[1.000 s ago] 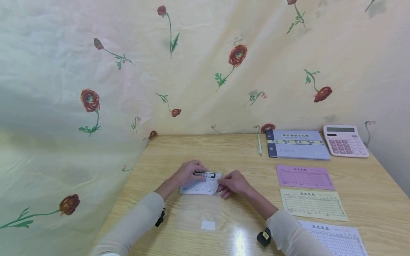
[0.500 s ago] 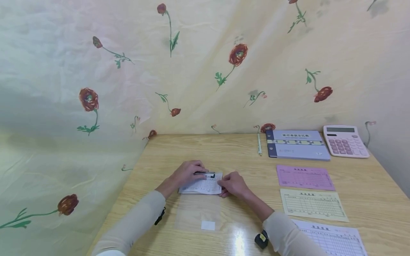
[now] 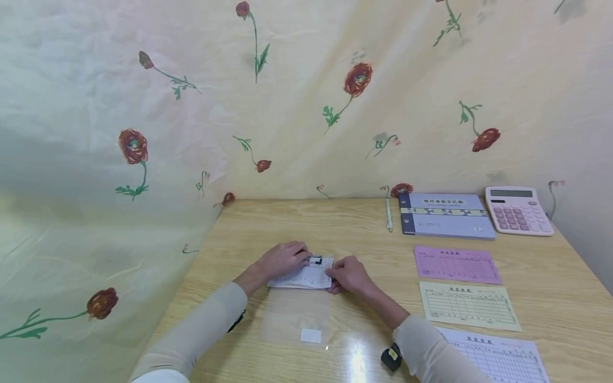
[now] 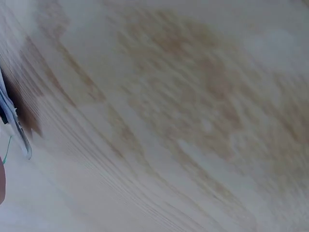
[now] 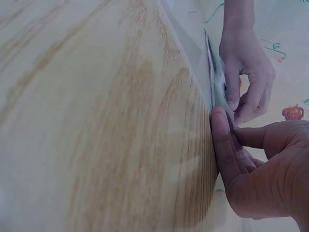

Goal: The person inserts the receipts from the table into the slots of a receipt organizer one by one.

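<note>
A thin stack of white printed slips (image 3: 313,277) lies on the table, with a black clip (image 3: 315,259) at its far edge. My left hand (image 3: 286,259) covers the left part of the stack and grips the clip, hiding most of it. The right wrist view shows that left hand (image 5: 250,72) with thumb and fingers about the far edge of the papers. With thumb and fingers, my right hand (image 3: 351,274) pinches the right edge of the slips. In the left wrist view only a paper edge (image 4: 17,125) and a bit of finger show.
A clear plastic sheet (image 3: 282,319) with a white label (image 3: 311,335) lies in front of the stack. To the right are purple (image 3: 457,264), pale green (image 3: 469,306) and white (image 3: 498,356) forms. Behind them are a pen (image 3: 389,215), a blue ledger (image 3: 447,215) and a calculator (image 3: 519,211).
The slips' lifted right corner has come down flat, with my right hand keeping its pinch there. My left hand has shifted slightly right and now covers more of the clip.
</note>
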### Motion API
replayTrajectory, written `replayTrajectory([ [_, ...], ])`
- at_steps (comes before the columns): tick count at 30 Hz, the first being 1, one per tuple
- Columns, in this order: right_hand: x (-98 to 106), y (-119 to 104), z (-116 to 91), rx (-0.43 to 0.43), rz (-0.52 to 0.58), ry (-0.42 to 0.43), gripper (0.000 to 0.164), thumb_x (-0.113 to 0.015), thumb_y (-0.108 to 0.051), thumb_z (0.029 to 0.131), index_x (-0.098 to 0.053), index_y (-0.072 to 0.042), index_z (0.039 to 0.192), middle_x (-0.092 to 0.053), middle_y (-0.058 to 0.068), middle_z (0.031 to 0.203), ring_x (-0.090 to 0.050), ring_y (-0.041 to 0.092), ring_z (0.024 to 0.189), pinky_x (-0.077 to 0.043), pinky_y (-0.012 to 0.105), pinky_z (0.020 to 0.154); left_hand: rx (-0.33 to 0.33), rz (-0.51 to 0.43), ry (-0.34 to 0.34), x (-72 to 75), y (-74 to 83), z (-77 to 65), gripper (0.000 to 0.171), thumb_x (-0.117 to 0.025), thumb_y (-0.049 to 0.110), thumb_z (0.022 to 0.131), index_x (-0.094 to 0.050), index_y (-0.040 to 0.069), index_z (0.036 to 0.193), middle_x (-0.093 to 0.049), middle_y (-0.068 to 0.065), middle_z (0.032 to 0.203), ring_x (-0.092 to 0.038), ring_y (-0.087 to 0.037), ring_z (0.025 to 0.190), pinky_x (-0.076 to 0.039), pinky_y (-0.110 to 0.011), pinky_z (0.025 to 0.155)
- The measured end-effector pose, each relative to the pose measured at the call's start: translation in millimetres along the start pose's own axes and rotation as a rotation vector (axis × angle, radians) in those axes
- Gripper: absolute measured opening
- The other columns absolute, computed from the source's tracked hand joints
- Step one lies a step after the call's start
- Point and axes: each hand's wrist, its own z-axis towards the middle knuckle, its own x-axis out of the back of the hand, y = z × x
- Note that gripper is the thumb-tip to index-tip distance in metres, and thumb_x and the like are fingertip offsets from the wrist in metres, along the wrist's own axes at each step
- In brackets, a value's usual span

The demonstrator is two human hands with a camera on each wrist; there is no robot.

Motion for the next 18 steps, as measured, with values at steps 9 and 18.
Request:
replayTrajectory([
  [9,1.7,-0.1,3.0,-0.032,-0.016,-0.015,0.015,-0.066,-0.003,0.103,-0.073,0.009,0.098,-0.071,0.016,0.076,-0.068,0.015,0.057,-0.062,0.027,0.057,0.017,0.006,-0.024,0.2,0.9,1.1,0.028,-0.067,0.026,0.107,-0.074,0.007,0.126,-0.066,-0.005,0.123,-0.069,-0.015,0.109,-0.058,-0.024,0.093],
  [18,-0.7,-0.9,0.1,-0.019,-0.027,0.006,0.015,-0.066,-0.003,0.103,-0.075,0.008,0.098,-0.071,0.014,0.073,-0.068,0.015,0.055,-0.061,0.028,0.055,0.005,0.010,-0.011,-0.8,0.0,0.3,0.028,-0.069,0.027,0.106,-0.075,0.007,0.125,-0.067,-0.005,0.121,-0.069,-0.015,0.107,-0.059,-0.024,0.091],
])
